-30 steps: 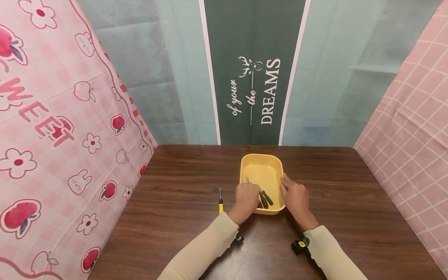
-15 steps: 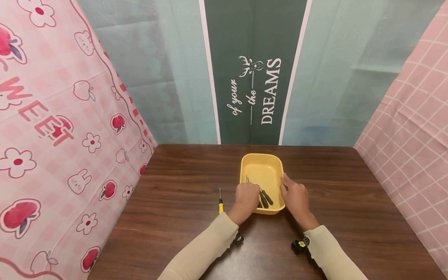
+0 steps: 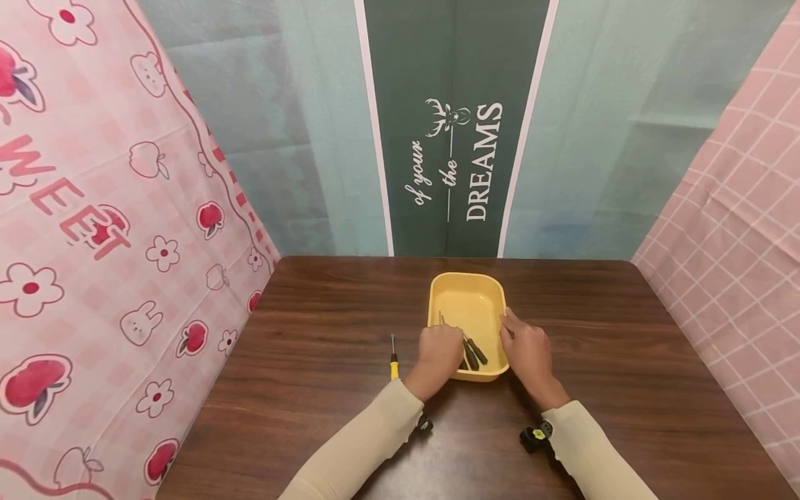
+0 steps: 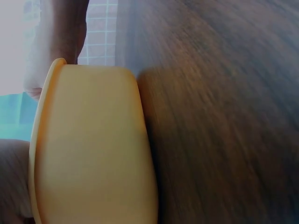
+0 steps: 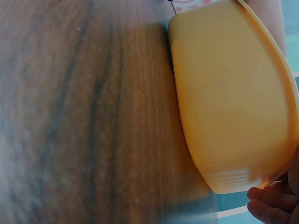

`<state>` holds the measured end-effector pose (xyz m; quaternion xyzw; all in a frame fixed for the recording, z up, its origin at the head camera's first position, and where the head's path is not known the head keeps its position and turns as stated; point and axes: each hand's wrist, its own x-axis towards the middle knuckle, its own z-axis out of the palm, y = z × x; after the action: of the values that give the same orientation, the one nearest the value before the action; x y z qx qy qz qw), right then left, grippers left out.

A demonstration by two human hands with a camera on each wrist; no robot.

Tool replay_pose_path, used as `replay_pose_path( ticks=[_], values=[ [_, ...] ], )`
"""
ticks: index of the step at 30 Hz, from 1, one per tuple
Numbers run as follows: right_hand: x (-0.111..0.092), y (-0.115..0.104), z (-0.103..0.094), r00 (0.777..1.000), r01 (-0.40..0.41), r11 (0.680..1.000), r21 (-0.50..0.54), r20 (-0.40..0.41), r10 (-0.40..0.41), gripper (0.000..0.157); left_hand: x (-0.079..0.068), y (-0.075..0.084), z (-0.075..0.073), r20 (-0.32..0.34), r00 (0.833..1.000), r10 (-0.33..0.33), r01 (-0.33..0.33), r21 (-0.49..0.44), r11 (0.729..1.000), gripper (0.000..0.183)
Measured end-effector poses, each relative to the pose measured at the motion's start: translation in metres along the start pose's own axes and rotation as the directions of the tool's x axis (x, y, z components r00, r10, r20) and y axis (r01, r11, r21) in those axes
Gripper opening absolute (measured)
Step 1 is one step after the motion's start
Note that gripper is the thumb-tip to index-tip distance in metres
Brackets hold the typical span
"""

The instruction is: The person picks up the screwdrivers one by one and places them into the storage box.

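On the table stands a yellow rectangular bin (image 3: 469,298). In it lie several screwdrivers with dark handles (image 3: 477,352); a thin metal shaft (image 3: 441,317) shows just beyond my left hand. That left hand (image 3: 440,351) reaches over the bin's near-left rim with bent knuckles on top; its fingertips are hidden, so what they hold does not show. With thumb and fingers, my right hand (image 3: 528,354) grips the bin's right rim. The right wrist view shows right fingers (image 5: 271,203) at the outer wall. A yellow-and-black screwdriver (image 3: 394,357) lies left of the bin, partly behind my left forearm.
The dark wood table (image 3: 312,417) has its far edge just behind the bin. A green-blue cloth (image 3: 300,139) hangs at the back, a pink fruit-patterned cloth (image 3: 162,326) at the left and a pink checked cloth (image 3: 737,243) at the right.
Both hands and the bin keep their places. Only the head view has shifted very slightly.
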<state>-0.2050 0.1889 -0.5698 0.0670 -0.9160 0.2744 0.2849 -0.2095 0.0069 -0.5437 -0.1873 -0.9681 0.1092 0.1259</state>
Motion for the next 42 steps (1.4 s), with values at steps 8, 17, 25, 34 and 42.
replay_pose_path(
  ticks=[8,17,25,34,42],
  values=[
    [0.000,-0.002,0.000,1.000,0.009,1.000,-0.004,0.003,-0.009,0.023,-0.006,-0.008,-0.003,-0.176,0.984,0.023,-0.028,-0.029,0.999,0.042],
    [0.002,-0.002,0.000,0.999,0.033,0.999,-0.011,-0.009,-0.033,0.023,-0.009,-0.016,-0.003,-0.244,0.969,0.033,-0.057,-0.092,0.994,0.055],
    [0.002,-0.004,-0.002,0.999,0.016,0.999,-0.029,0.029,-0.015,0.023,-0.013,-0.019,-0.001,-0.309,0.950,0.032,-0.094,-0.188,0.978,0.052],
    [0.001,-0.002,-0.001,0.999,0.029,0.999,-0.035,0.022,-0.028,0.022,-0.018,-0.028,-0.002,-0.341,0.940,0.017,-0.146,-0.355,0.923,0.047],
    [0.001,-0.002,-0.001,1.000,0.025,0.999,-0.042,0.019,-0.024,0.022,-0.021,-0.032,0.001,-0.392,0.919,0.042,-0.200,-0.370,0.907,0.046]
  ],
)
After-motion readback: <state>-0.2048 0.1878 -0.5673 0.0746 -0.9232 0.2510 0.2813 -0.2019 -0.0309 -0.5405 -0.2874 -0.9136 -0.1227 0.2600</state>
